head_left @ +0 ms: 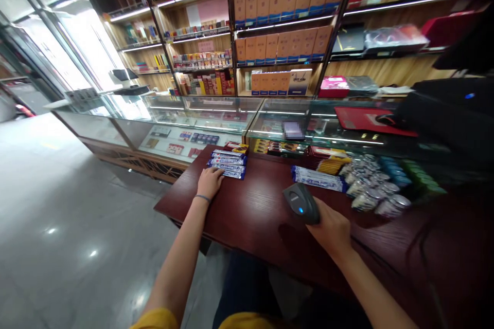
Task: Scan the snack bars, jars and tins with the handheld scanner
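Note:
In my right hand (332, 226) is a dark grey barcode scanner (301, 204), lifted above the brown table, with a blue light lit on its top. My left hand (210, 181) lies at the left side of the table, its fingers stretched over the near edge of a row of blue-and-white snack packets (227, 161). Whether the fingertips grip a packet cannot be made out. Another stack of blue-and-white packets (318, 179) lies beyond the scanner, beside several small silver-topped containers (380, 198).
Yellow-and-red packs (328, 159) and green packs (422, 177) line the table's far side. Behind the dark red-brown table (254, 216) runs a glass display counter (193, 113) bearing a red mat (374, 119). A cable (376, 253) trails across the right side. Stocked shelves stand behind.

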Demonstrator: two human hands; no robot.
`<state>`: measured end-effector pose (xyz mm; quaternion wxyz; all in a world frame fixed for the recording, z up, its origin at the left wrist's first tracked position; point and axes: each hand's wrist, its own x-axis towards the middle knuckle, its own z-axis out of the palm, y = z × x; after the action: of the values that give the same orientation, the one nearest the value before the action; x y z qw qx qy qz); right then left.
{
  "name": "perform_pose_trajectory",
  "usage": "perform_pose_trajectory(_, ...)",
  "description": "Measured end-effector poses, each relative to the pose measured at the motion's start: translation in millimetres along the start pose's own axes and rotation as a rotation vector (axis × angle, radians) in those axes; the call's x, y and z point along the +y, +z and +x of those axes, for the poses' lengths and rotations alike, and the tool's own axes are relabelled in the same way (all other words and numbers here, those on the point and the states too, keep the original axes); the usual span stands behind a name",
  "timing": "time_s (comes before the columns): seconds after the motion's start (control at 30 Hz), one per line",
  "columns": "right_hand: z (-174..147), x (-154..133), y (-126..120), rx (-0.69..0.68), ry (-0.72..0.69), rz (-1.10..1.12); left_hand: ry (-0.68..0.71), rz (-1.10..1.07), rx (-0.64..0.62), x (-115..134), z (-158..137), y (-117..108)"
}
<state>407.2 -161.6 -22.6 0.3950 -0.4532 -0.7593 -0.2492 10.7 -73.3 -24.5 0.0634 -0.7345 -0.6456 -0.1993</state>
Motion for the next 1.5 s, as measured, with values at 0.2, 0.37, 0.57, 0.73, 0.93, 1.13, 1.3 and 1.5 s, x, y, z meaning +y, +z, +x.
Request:
perform_pose_trajectory(0.2,1,-1,-3,-0.001,0.015,0.010,0.210,-0.057,-0.033,5,3,-4)
perform_pose_trajectory(0.37,1,2,-5,0.016,0.039,0.021,0.306,-0.080,-0.009,29,9,-8)
perform_pose_trajectory(0.57,2,6,-9,0.056,0.085,0.017,0.066,-0.628,-0.107,80,29,-4)
perform_pose_trajectory(0.73,0,9,-11,0.074,0.151,-0.002,-0.279,-1.404,-0.454,142,45,14)
perform_pose_trajectory(0.93,-2,12,-14,0.029,0.209,-0.056,-0.405,-1.728,-0.502,181,36,31)
perform_pose_trajectory(1.13,2,10,-20,-0.124,0.186,0.056,-0.388,-1.678,-0.491,174,27,33)
perform_pose_trajectory(1.3,2,9,-20,-0.127,0.204,0.064,-0.400,-1.677,-0.485,174,27,31)
perform_pose_trajectory(1.5,0,12,-18,-0.071,0.206,0.029,-0.400,-1.727,-0.485,174,28,31)
